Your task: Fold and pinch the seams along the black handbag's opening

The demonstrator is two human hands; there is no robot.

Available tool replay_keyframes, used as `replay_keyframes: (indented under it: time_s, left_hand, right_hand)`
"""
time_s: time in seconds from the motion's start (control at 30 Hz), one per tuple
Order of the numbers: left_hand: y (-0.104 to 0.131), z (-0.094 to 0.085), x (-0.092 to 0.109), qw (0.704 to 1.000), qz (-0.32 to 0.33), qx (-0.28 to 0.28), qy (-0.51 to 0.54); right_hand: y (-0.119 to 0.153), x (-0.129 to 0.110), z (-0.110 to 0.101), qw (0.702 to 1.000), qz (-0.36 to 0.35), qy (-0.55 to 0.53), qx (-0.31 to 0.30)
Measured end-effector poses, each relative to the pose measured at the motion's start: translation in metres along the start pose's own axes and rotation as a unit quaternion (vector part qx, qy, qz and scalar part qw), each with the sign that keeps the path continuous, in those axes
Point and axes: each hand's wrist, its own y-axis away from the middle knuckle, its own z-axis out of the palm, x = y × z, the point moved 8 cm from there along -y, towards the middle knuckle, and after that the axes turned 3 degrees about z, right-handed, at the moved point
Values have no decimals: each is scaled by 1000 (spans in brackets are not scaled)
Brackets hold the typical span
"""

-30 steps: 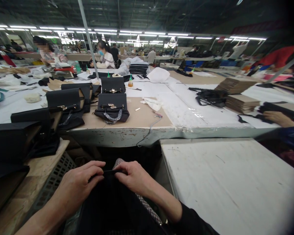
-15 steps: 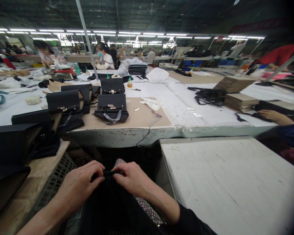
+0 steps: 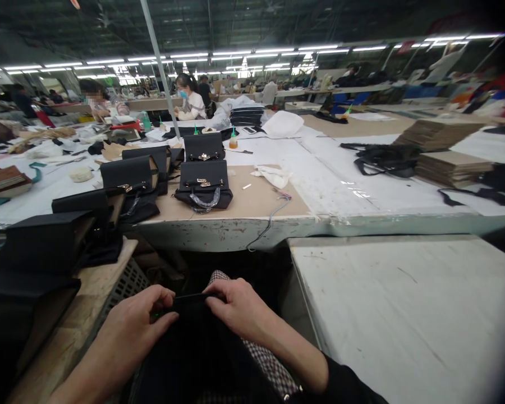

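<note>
A black piece, apparently a bag body (image 3: pixel 202 336), lies over my lap with its thin upper edge towards the table; its lower part is dark and hard to make out. My left hand (image 3: pixel 137 322) is at the left end of that edge, fingers curled and thumb on the near face, with a small gap between the tips. On the right, my right hand (image 3: pixel 235 306) pinches the same edge between thumb and fingers. Checked cloth (image 3: pixel 265 359) shows beneath my right forearm.
Black handbags (image 3: pixel 204 185) with metal clasps stand on the table ahead; more black bags (image 3: pixel 46 241) line the left side above a plastic crate (image 3: pixel 128 283). A white-topped surface (image 3: pixel 404 303) is at right. Cardboard stacks (image 3: pixel 450 168) and black straps (image 3: pixel 382 157) lie beyond.
My view has turned slightly left, so the scene sits further right. The thumb and fingers of my left hand have parted a little; my right hand keeps its pinch.
</note>
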Motion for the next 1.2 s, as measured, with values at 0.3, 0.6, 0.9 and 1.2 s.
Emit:
replay_keyframes:
  time_s: [0.3,0.6,0.9,1.2]
  left_hand:
    - [-2,-1,4,991,102,27,-83]
    - [-12,2,11,983,123,-17,-131]
    - [-16,2,24,970,79,-38,-226]
    - [-24,3,32,977,63,-51,-195]
  right_hand:
    - [6,-6,4,1000,-6,28,13]
    - [6,-9,4,999,-11,32,11]
    - [7,-10,7,998,-13,55,15]
    - [10,-9,7,998,-7,57,17]
